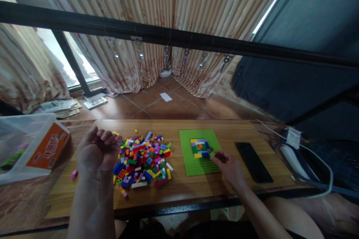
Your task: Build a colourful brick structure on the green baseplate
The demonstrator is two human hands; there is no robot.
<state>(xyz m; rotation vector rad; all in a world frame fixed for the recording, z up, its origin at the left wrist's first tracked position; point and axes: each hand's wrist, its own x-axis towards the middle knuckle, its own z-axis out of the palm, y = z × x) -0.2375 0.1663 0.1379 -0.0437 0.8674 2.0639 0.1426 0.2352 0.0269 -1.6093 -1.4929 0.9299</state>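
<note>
Tabletop [202, 190]: wood-grained, smooth, rectangular. On it lies a thin, square, studded green baseplate [186, 166]. The block structure [200, 145] on the baseplate consists of hard plastic bricks in a low rectangular ring, yellow, blue, white and green, with an orange piece inside. To the left, a loose heap of bricks [143, 160] shows mixed colours and sizes, studs visible on several. A flat, black, glossy phone [254, 162] lies right of the baseplate. A translucent plastic bin [17, 127] stands at far left.

Right hand [227, 163]: fingers nearly closed, thumb and fingertips pinching a small lime-green brick [212, 154] at the structure's near right corner. Left hand [101, 149]: raised beside the heap, palm upward, fingers loosely curled; whether they hold anything cannot be told.
</note>
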